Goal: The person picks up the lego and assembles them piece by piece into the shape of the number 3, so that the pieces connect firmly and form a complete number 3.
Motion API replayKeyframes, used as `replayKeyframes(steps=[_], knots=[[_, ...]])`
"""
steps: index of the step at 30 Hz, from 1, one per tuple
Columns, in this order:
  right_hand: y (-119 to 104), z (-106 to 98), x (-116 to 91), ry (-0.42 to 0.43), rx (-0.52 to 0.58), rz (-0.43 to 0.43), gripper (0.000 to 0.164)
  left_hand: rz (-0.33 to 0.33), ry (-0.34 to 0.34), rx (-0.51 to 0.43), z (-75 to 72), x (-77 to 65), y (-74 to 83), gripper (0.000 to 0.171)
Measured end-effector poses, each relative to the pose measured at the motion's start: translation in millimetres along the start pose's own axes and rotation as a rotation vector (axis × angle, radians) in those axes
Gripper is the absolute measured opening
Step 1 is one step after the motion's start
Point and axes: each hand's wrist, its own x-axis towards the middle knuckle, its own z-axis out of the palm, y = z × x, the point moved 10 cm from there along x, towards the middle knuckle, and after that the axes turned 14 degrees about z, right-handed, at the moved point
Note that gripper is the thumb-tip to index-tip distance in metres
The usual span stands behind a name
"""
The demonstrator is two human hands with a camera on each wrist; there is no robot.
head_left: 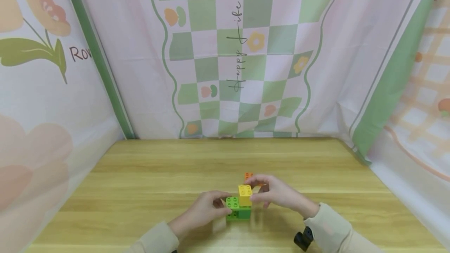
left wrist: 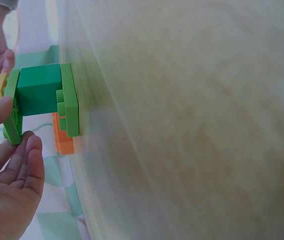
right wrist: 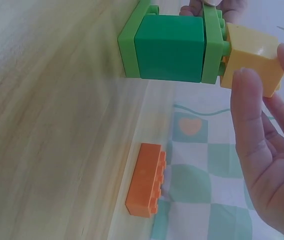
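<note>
A small stack of toy building bricks stands on the table. It has a light green plate point(left wrist: 71, 100) at the bottom, a dark green brick point(right wrist: 169, 48) on it, and a second light green plate point(head_left: 232, 202) above. My left hand point(head_left: 207, 208) pinches the left end of this upper plate between thumb and fingers. With thumb and fingers, my right hand point(head_left: 277, 194) holds a yellow brick point(head_left: 245, 196) at the plate's right end. In the right wrist view the yellow brick leans slightly, its underside right at the plate's studs.
An orange brick point(right wrist: 144, 180) lies on the wooden table point(head_left: 140, 182), just behind the stack and partly hidden by my right hand in the head view. Patterned cloth curtains point(head_left: 207, 65) border the table at the back and both sides.
</note>
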Motion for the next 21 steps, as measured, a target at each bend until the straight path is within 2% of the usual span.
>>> replayKeyframes(steps=[4, 21], knots=[[-0.9, 1.3, -0.5, -0.009, -0.008, -0.003, 0.044, 0.001, -0.003, 0.0, 0.1, 0.2, 0.0, 0.039], [-1.5, 1.3, -3.2, 0.01, -0.043, 0.015, 0.035, -0.003, 0.004, 0.017, -0.5, 1.3, 1.0, 0.039]])
